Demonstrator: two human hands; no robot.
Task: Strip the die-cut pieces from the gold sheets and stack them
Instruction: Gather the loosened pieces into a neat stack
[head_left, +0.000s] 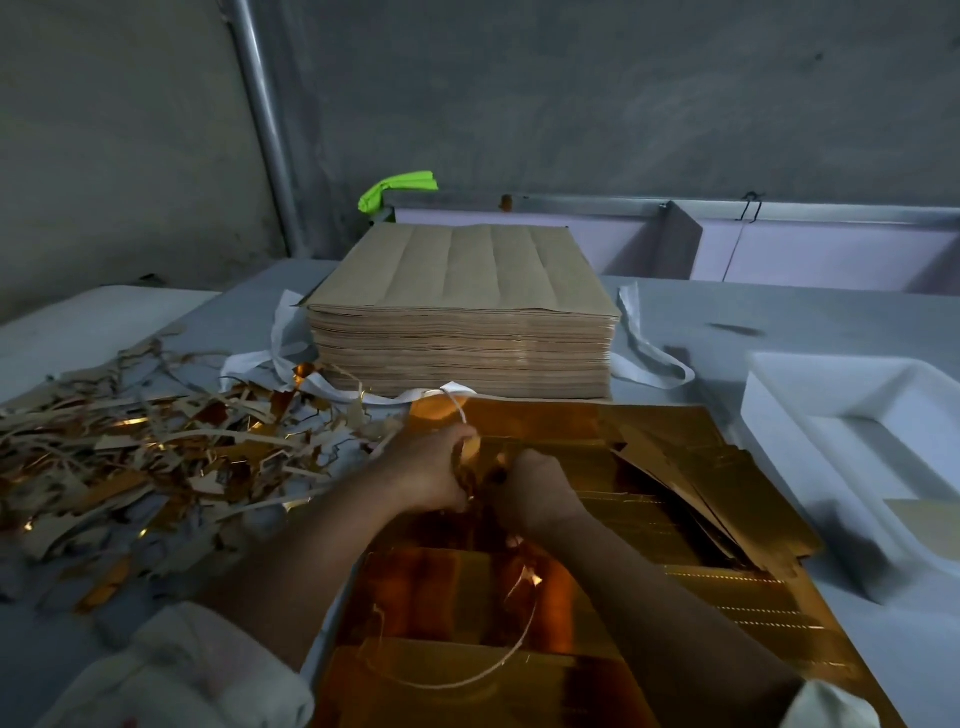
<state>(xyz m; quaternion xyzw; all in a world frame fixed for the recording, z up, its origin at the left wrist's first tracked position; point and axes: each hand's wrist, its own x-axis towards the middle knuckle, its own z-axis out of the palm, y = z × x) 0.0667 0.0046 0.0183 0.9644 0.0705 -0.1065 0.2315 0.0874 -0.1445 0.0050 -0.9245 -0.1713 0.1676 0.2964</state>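
Observation:
A shiny gold sheet (457, 597) lies flat on the table in front of me, with several loose gold die-cut pieces (691, 483) fanned out on its right side. My left hand (426, 467) and my right hand (535, 488) meet over the sheet's upper middle, both with curled fingers gripping thin strips of waste trim (467, 415). One narrow strip (498, 660) curls down across the sheet toward me. A tall stack of sheets (467, 312), brown side up, stands just behind the gold sheet.
A heap of gold and brown trim scraps (135, 457) covers the table on the left. White strapping (291, 358) lies around the tall stack. A white foam tray (857, 452) sits at the right. A grey wall and a metal pole (260, 119) stand behind.

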